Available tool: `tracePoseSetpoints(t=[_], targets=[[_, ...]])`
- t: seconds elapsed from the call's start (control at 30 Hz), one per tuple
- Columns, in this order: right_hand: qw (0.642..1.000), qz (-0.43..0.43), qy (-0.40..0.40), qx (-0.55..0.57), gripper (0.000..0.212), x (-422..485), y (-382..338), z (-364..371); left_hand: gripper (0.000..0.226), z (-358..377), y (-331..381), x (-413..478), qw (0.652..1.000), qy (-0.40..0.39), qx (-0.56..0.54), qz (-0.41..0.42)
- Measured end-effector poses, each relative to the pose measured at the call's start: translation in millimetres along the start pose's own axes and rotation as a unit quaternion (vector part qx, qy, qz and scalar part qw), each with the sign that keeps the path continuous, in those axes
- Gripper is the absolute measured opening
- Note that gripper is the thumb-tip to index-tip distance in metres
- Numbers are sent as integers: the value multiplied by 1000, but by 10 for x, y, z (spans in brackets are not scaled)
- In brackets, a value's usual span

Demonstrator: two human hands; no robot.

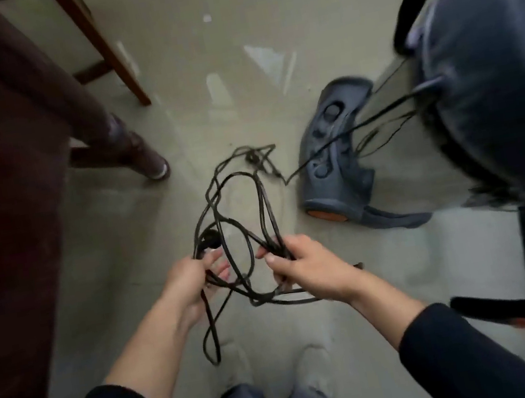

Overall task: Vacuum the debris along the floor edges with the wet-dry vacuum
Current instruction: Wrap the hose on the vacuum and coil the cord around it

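Untangling seems the step in hand: the left hand (191,280) and right hand (307,267) both grasp loops of the limp, light, snag-prone power cord (260,195), which trails beyond the fingers to the wet-dry vacuum (496,90). Best gripped near what looks like its plug (209,238).

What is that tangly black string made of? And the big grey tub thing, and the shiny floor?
The black cord looks coated in rubber or soft plastic: it is matte and bends into loose loops. The grey vacuum drum seems to be hard plastic, smooth with soft highlights, though blur leaves that open. The floor looks like polished tile or stone: pale, with bright reflections.
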State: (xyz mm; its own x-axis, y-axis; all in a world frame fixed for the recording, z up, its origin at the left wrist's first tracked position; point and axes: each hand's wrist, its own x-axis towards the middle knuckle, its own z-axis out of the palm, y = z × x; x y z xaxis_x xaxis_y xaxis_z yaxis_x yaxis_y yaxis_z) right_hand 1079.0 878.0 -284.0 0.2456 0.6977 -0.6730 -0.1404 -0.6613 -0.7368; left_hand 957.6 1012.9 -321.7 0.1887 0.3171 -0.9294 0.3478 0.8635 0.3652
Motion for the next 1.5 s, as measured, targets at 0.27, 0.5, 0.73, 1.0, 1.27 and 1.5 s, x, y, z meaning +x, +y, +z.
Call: tracePoseSetpoints(t=[0.27, 0.5, 0.73, 1.0, 1.27, 1.5], targets=[[981, -5, -31, -192, 15, -1705, -1769, -213, 21, 509, 1198, -2139, 981, -183, -65, -4], [911, -56, 35, -406, 3, -2391, -2287, -237, 38, 902, 1840, -3067, 967, -245, 54, -29], [970, -88, 139, -178, 44, -2643, -2478, -729, 35, 1523, 2231, -3513, 972, -233, 39, 17], [963, -111, 244, -13, 78, -2344, -3183, -1174, 37, 2350, 2864, -4158, 934, -334, -18, 124], [913, -149, 360, 122, 34, -1897, -3574, -1681, 32, 3084, 3563, -4212, 856, -421, 213, 212], [891, -40, 431, 139, 19, -1475, -3120, -2094, 30, 3720, 3777, -3201, 714, -337, 538, 294]])
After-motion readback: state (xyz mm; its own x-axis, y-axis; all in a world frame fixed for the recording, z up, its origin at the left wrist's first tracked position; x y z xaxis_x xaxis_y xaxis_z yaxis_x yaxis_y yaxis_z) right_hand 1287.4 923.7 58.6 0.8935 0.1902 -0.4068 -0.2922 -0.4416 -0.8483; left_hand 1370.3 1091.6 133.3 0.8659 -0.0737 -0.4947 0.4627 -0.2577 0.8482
